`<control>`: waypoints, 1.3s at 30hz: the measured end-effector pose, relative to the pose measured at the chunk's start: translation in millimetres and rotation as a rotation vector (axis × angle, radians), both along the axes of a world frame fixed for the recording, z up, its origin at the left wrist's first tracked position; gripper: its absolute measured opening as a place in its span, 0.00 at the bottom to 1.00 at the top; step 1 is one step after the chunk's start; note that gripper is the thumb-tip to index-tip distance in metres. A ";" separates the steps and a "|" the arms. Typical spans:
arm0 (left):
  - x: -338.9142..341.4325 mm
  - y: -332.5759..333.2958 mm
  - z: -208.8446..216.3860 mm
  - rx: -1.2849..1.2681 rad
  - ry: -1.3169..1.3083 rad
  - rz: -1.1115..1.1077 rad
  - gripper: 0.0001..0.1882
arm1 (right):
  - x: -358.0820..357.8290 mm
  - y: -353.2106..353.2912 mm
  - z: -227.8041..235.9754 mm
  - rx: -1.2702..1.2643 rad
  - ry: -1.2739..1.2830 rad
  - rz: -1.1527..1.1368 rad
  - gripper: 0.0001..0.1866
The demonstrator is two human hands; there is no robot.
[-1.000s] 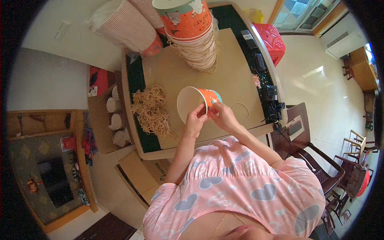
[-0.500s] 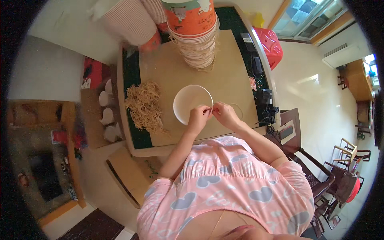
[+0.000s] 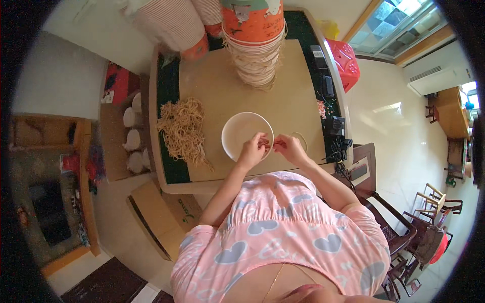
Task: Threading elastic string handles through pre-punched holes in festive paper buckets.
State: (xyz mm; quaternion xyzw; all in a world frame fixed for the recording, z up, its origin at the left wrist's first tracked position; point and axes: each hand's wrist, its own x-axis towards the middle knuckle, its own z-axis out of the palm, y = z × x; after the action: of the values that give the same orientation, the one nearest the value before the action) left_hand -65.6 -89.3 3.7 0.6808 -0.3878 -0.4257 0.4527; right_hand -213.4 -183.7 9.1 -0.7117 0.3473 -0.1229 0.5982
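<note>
A white round paper tub [image 3: 236, 132] stands on the brown sheet in front of me, its open mouth facing up. My left hand [image 3: 252, 151] reaches over its near right side, fingers curled just inside the rim. Just outside that rim, my right hand [image 3: 291, 150] has thumb and fingers pinched together; what sits in the pinch is too small to make out. A thin loop of beige cord [image 3: 303, 137] curves out beside the right hand. Left of the tub lies a tangled pile of beige cords [image 3: 183, 131].
Behind the tub stands a tall stack of orange printed tubs [image 3: 255, 50] with cords hanging round it. More stacked tubs [image 3: 177, 30] rise at the back left. Black adapters and cables [image 3: 334, 126] line the table's right edge, near a red plastic stool [image 3: 343, 63].
My hands have come slightly apart at the tub's rim, the left fingers now curled inside it. The whole view has shifted a little.
</note>
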 end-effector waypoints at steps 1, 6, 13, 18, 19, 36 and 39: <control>0.1 0.8 4.2 0.001 0.001 0.000 0.12 | -0.1 1.6 -0.6 -0.004 -0.001 -0.019 0.04; -1.0 0.9 24.9 0.081 -0.384 -0.202 0.06 | -1.5 6.5 -3.9 -0.003 -0.036 -0.013 0.04; 1.8 1.9 8.4 0.039 -0.324 -0.002 0.04 | 3.6 9.3 18.0 0.064 0.137 -0.096 0.11; 26.3 11.8 -2.1 0.129 -0.411 0.086 0.03 | 12.5 7.8 10.6 0.012 0.171 -0.035 0.15; 32.3 14.1 -0.6 0.191 -0.441 0.083 0.04 | 13.9 8.4 9.1 0.003 0.167 -0.039 0.15; 22.2 6.4 -3.0 0.137 -0.564 -0.145 0.05 | 3.9 -3.4 0.8 0.017 0.120 0.058 0.09; 21.0 8.6 1.4 0.063 -0.575 -0.120 0.04 | 3.8 -2.2 -3.9 0.046 0.117 0.071 0.07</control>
State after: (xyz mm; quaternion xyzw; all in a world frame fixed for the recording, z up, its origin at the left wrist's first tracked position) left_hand -44.6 -80.7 5.2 0.7629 -0.5265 -0.2531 0.2769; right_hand -209.6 -185.9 5.2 -0.7156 0.3589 -0.0519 0.5970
